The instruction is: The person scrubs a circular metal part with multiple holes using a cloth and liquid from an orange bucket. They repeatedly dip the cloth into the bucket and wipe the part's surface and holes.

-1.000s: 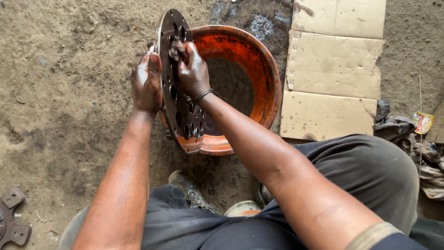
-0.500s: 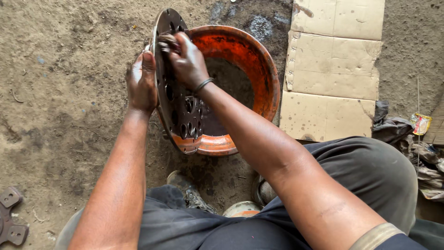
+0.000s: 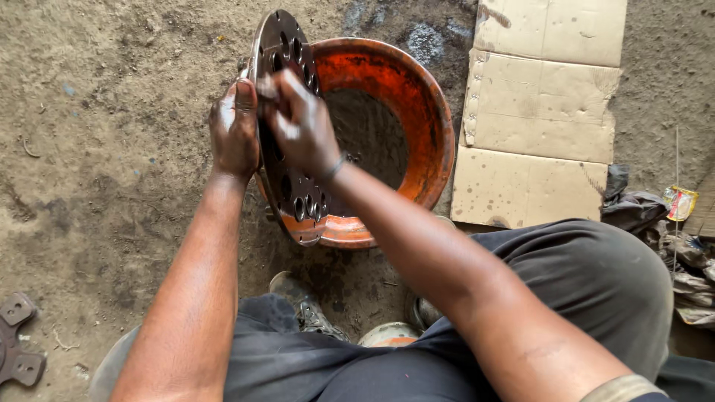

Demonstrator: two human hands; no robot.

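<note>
Plainly, our left hand (image 3: 234, 130) clamps the disc (image 3: 287, 126) upright on the basin (image 3: 417, 112) rim while our right hand (image 3: 302, 123) pinches its face, and wet fingers could let it slip.

We note a rough outdoor repair yard: oil-stained dirt floor (image 3: 97, 149), flattened cardboard (image 3: 544, 112), scrap metal part (image 3: 16, 339) lower left.

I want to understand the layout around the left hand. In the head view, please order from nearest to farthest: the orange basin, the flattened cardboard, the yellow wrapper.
From the left hand:
1. Orange basin, just to its right.
2. Flattened cardboard, farther right on the ground.
3. Yellow wrapper, at the right edge.
</note>
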